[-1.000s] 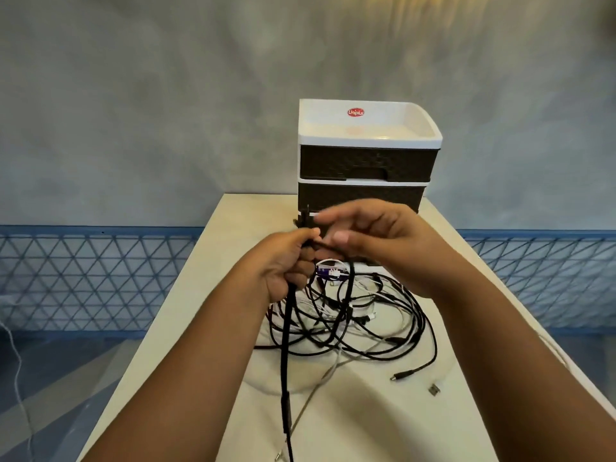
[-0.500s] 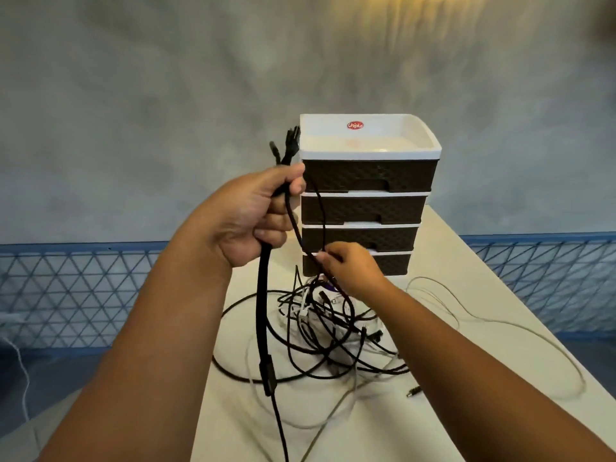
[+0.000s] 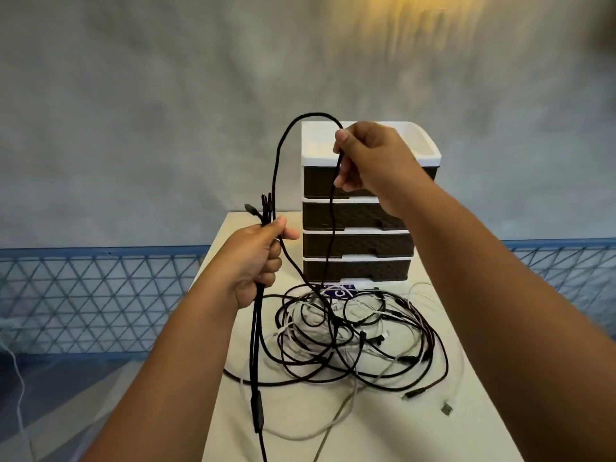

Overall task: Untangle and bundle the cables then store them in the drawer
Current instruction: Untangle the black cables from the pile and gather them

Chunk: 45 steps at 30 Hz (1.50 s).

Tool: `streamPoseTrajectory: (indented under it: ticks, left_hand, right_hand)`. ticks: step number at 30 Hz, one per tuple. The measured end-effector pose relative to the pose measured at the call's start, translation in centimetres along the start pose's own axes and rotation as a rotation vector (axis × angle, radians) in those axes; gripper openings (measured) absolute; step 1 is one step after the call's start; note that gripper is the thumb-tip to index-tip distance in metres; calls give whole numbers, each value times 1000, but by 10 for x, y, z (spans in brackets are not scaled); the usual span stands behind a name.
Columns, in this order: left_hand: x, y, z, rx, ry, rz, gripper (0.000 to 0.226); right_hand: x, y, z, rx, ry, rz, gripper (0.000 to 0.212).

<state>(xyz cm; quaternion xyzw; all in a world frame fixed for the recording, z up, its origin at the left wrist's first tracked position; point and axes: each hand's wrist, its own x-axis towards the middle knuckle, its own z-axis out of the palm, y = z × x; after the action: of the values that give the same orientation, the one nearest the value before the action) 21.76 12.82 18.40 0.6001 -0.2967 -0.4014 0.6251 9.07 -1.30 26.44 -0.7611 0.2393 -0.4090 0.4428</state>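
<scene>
Hands pulling one black cable free of the tangle.
Left hand point(image 3: 256, 258) has dropped, still gripping connector ends; right hand point(image 3: 370, 158) has risen, pinching black cable point(image 3: 278, 151) above cable pile point(image 3: 353, 335).

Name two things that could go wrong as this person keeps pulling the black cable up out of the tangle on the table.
1. The black cable, arched between the left hand and right hand, still runs down into the tangled pile; pulling harder may tighten knots.
2. The pile lies against the drawer unit, and loose plugs sit near the table edge; a lifted tangle might drag them off.
</scene>
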Motion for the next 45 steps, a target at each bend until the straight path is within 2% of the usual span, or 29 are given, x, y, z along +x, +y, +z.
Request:
streamPoseTrajectory:
  ticks: [4, 9, 13, 15, 18, 21, 24, 27, 31, 35, 37, 39, 41, 45]
  left_hand:
    - [-12, -4, 5, 12, -44, 9, 30]
    - [-45, -12, 23, 58, -173, 21, 31]
    - [-85, -19, 37, 87, -267, 46, 32]
    - [-104, -21, 44, 116, -320, 23, 32]
    - [-123, -27, 68, 268, -434, -21, 32]
    - [-134, -41, 96, 381, -519, -73, 32]
    - [-145, -58, 120, 453, -574, -123, 33]
    - [-157, -70, 140, 435, -509, -133, 34]
    - [-168, -80, 159, 288, -298, -63, 35]
    - [-175, -81, 168, 46, -216, 38, 30]
    - [-178, -81, 171, -22, -202, 91, 29]
    - [-180, -81, 173, -73, -182, 129, 29]
    - [-182, -82, 176, -124, -161, 158, 29]
    - [-185, -86, 194, -246, -165, 198, 30]
  right_hand:
    - [-31, -8, -22, 51, -72, -27, 26]
    - [-86, 7, -65, 124, -112, 2, 24]
    - [-137, 51, -116, 56, -231, 137, 18]
    - [-163, 72, -140, 132, -297, 243, 11]
    - [-198, 86, -164, 332, -421, 319, 11]
    - [-225, 86, -170, 395, -526, 320, 37]
    - [-249, 81, -169, 317, -492, 291, 35]
    - [-270, 85, -172, 171, -439, 261, 25]
    - [-298, 113, -180, -53, -415, 327, 24]
    - [-322, 145, -181, -150, -543, 475, 19]
    - [-332, 157, -179, -303, -638, 491, 16]
    - [-338, 163, -175, -430, -719, 485, 21]
    - [-340, 158, -169, -354, -700, 465, 33]
    - [-340, 130, -140, 113, -602, 324, 36]
